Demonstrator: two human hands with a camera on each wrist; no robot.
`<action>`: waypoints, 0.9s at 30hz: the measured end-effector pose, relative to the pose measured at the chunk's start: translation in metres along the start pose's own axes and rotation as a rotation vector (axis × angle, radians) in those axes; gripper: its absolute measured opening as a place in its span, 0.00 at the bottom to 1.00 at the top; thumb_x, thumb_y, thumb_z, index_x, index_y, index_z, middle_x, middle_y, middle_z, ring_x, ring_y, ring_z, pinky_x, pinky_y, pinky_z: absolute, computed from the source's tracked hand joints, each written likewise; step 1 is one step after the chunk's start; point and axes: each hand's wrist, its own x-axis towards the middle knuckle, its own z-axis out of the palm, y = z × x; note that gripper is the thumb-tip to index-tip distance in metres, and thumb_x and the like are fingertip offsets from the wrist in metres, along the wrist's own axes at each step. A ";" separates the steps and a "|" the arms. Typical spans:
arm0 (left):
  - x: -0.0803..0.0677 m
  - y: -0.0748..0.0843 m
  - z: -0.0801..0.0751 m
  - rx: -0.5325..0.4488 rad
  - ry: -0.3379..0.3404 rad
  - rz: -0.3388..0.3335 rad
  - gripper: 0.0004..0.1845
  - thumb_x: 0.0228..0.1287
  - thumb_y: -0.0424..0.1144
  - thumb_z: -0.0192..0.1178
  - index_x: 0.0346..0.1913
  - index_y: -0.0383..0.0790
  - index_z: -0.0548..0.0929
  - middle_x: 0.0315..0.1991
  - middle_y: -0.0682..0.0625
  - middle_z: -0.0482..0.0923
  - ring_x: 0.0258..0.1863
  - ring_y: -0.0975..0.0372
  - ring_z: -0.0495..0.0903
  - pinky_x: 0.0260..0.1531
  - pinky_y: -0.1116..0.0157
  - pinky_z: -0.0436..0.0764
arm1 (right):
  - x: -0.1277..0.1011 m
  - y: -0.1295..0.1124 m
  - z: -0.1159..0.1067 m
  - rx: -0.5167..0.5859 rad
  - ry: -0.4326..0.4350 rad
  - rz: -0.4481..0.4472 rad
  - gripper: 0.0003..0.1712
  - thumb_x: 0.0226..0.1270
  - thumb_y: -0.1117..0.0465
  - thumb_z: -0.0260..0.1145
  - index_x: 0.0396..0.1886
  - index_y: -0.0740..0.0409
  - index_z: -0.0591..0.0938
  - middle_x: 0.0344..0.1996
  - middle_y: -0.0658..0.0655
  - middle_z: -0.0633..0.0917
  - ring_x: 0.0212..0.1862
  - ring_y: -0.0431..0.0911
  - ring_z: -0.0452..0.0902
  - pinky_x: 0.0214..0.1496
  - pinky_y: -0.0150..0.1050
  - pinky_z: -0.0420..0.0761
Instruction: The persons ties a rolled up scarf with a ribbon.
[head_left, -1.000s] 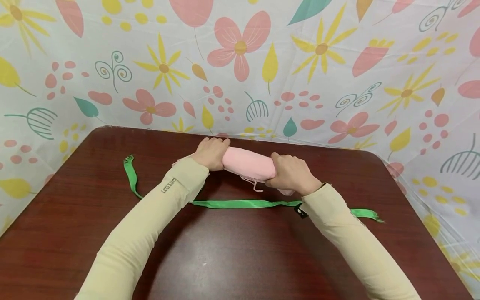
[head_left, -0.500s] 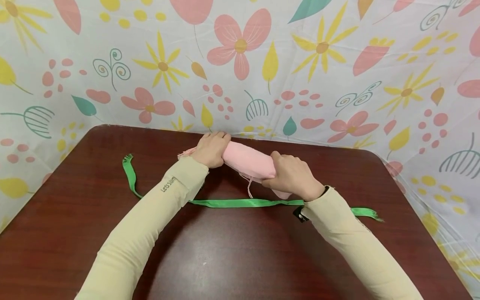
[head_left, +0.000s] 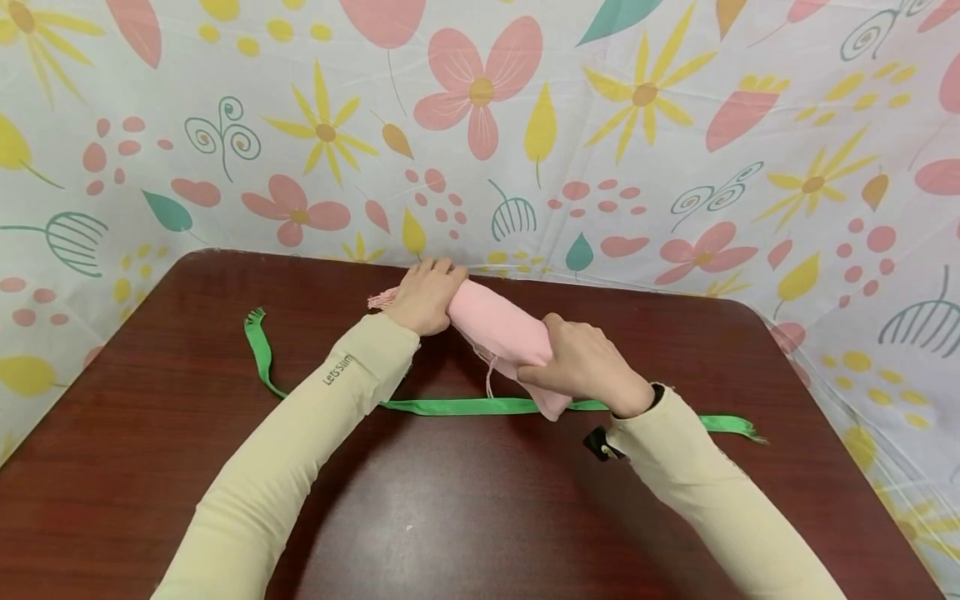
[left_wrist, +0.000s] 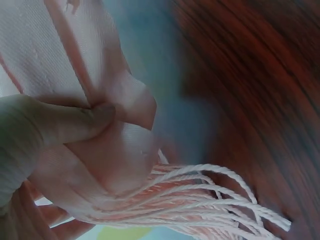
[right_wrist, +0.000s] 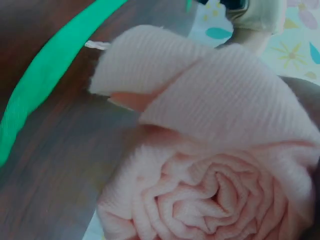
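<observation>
A pink fringed scarf [head_left: 498, 323], rolled into a thick bundle, slants down to the right above the table in the head view. My left hand [head_left: 429, 298] grips its upper left end; the left wrist view shows the thumb pressing on the folded cloth, with twisted tassels [left_wrist: 215, 200] hanging beside it. My right hand [head_left: 588, 365] holds the lower right end. From the right wrist, the spiral end of the roll [right_wrist: 210, 200] shows, with a loose flap [right_wrist: 225, 95] over it. A green ribbon [head_left: 465, 407] lies across the table, partly hidden behind the scarf's corner and both forearms.
The dark red-brown wooden table [head_left: 420, 517] has rounded far corners. Just behind its far edge hangs a white cloth [head_left: 525, 225] with flower and leaf prints. The ribbon's frayed left end [head_left: 257, 321] curls toward the back.
The scarf has tilted more steeply: its left end rose slightly while its right end turned down toward me with my right hand. A corner of the cloth now overlaps the ribbon.
</observation>
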 end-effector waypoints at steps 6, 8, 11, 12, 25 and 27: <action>0.001 0.002 -0.001 -0.004 0.015 0.032 0.27 0.50 0.26 0.57 0.58 0.38 0.74 0.54 0.40 0.73 0.57 0.45 0.70 0.56 0.50 0.71 | -0.009 -0.004 0.001 0.075 -0.041 0.044 0.22 0.47 0.50 0.66 0.36 0.60 0.73 0.25 0.54 0.77 0.26 0.45 0.73 0.27 0.37 0.71; 0.001 0.002 -0.002 -0.007 0.006 0.043 0.28 0.50 0.26 0.57 0.59 0.38 0.73 0.55 0.40 0.73 0.57 0.46 0.70 0.57 0.50 0.70 | -0.012 -0.005 0.002 0.099 -0.046 0.050 0.21 0.47 0.50 0.66 0.35 0.60 0.73 0.25 0.54 0.77 0.25 0.44 0.73 0.27 0.37 0.71; 0.000 0.003 -0.003 -0.008 -0.006 0.069 0.28 0.51 0.26 0.57 0.59 0.38 0.73 0.56 0.40 0.73 0.58 0.46 0.69 0.58 0.50 0.69 | -0.017 -0.006 0.002 0.147 -0.064 0.059 0.20 0.48 0.50 0.66 0.34 0.59 0.74 0.26 0.53 0.78 0.25 0.43 0.74 0.27 0.37 0.72; 0.000 0.002 -0.003 -0.009 -0.009 0.079 0.27 0.52 0.26 0.58 0.59 0.38 0.73 0.56 0.40 0.73 0.58 0.46 0.69 0.59 0.50 0.69 | -0.019 -0.007 0.003 0.162 -0.072 0.064 0.20 0.48 0.50 0.66 0.34 0.58 0.74 0.26 0.52 0.78 0.26 0.43 0.74 0.28 0.37 0.72; -0.001 0.003 -0.003 -0.010 0.011 0.213 0.23 0.52 0.27 0.62 0.54 0.40 0.77 0.54 0.43 0.74 0.59 0.48 0.70 0.64 0.53 0.65 | -0.040 -0.017 0.013 0.230 -0.078 0.117 0.29 0.50 0.47 0.67 0.47 0.61 0.73 0.31 0.53 0.81 0.32 0.43 0.76 0.31 0.37 0.74; -0.001 0.003 -0.003 -0.005 0.011 0.235 0.23 0.51 0.26 0.62 0.54 0.40 0.78 0.54 0.43 0.75 0.60 0.48 0.70 0.65 0.53 0.64 | -0.044 -0.020 0.014 0.254 -0.073 0.125 0.30 0.51 0.47 0.67 0.48 0.61 0.73 0.31 0.53 0.81 0.31 0.42 0.76 0.31 0.37 0.74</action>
